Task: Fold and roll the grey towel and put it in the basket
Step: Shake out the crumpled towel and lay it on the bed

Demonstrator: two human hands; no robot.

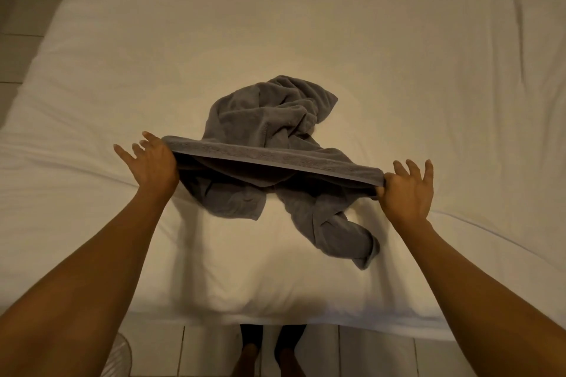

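You are at the opening stage: the grey towel [266, 128] is neither folded nor rolled, and by my judgement all of the folding, the rolling and the placing is still to do. Your left hand [153, 162] pinches one end of the towel's hemmed edge [275, 159] between thumb and forefinger, the other fingers spread and free; your right hand [407, 190] pinches the other end the same way, its remaining fingers fanned upward. That edge is drawn taut between the two hands and held off the bed [306, 24], sloping slightly down toward the right hand. The rest of the towel is crumpled: one bunched mass lies on the sheet beyond the taut edge, a loose flap hangs below it on the left-hand side, and a twisted tail trails toward you on the right-hand side, ending short of the bed's near edge [275, 320]. No basket is in view, so its position cannot be confirmed. Room is ample: the sheet runs bare well beyond the towel and to either side of it, with wrinkles only at the far right. Nearest to you, the bed's edge gives way to tiled floor [367, 355], so spreading should go away from you.
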